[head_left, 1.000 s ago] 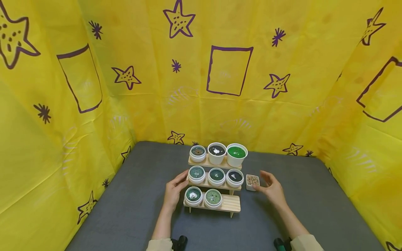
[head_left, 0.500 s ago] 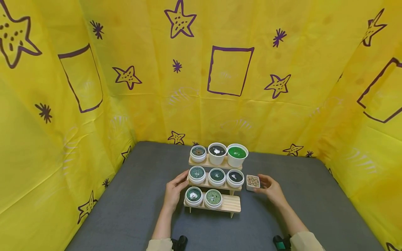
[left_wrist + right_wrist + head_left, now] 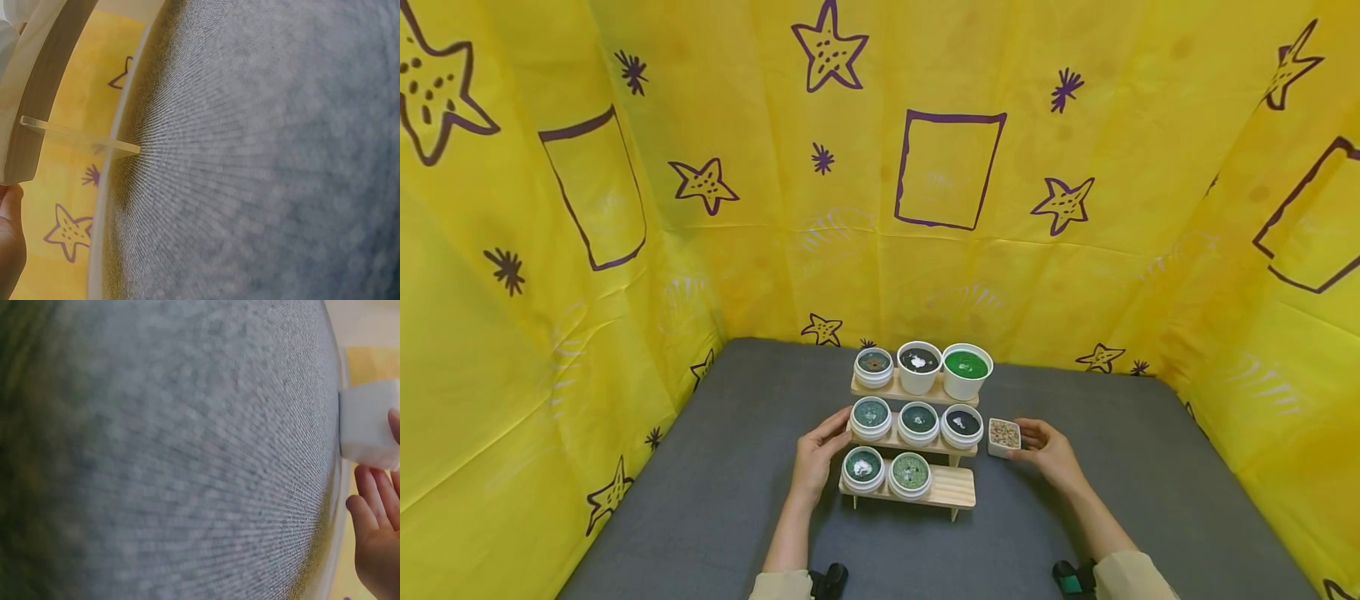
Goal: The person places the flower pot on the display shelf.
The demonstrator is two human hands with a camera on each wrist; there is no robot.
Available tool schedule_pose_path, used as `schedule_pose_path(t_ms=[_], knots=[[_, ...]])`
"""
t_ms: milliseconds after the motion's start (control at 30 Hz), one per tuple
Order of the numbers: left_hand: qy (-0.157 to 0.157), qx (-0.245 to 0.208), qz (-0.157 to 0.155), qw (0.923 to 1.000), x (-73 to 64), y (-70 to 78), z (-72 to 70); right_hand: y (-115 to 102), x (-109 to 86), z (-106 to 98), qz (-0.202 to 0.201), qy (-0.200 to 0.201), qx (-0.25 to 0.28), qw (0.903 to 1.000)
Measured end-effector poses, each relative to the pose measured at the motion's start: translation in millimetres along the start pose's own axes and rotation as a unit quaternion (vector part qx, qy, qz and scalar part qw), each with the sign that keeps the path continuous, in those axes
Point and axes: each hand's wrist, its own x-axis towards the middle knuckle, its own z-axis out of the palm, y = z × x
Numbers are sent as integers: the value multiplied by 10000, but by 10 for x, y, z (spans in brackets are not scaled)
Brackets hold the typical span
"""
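Note:
A three-tier wooden stand (image 3: pixel 951 486) carries several white tubs with green and dark contents. My left hand (image 3: pixel 812 458) holds the left end of its middle shelf, beside a white tub (image 3: pixel 870 419); in the left wrist view a fingertip meets the end of the shelf board (image 3: pixel 28 94). To the right of the stand, a small square white cup (image 3: pixel 1003 437) of beige, pebble-like bits stands on the table. My right hand (image 3: pixel 1051 454) grips this cup from its right side, thumb in front and fingers behind. The right wrist view shows the cup's white side wall (image 3: pixel 369 425) by the fingers.
The bottom shelf holds two tubs at its left and middle, with bare wood at its right end. A tall tub of bright green (image 3: pixel 966 371) stands at the top right. The grey table (image 3: pixel 737 467) is enclosed by a yellow curtain (image 3: pixel 760 275) with purple drawings.
My right hand's fingers have closed in around the small white cup, which stays in place. The left hand keeps its place at the stand.

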Motion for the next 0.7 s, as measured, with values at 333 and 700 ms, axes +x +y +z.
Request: schedule_pose_path(t_ms=[333, 700], knots=[[-6, 52, 45, 10000, -8, 10, 8, -9, -9, -50, -10, -141, -318, 9994], [-17, 69, 65, 10000, -4, 6, 7, -108, -225, -145, -429, -311, -478, 9974]])
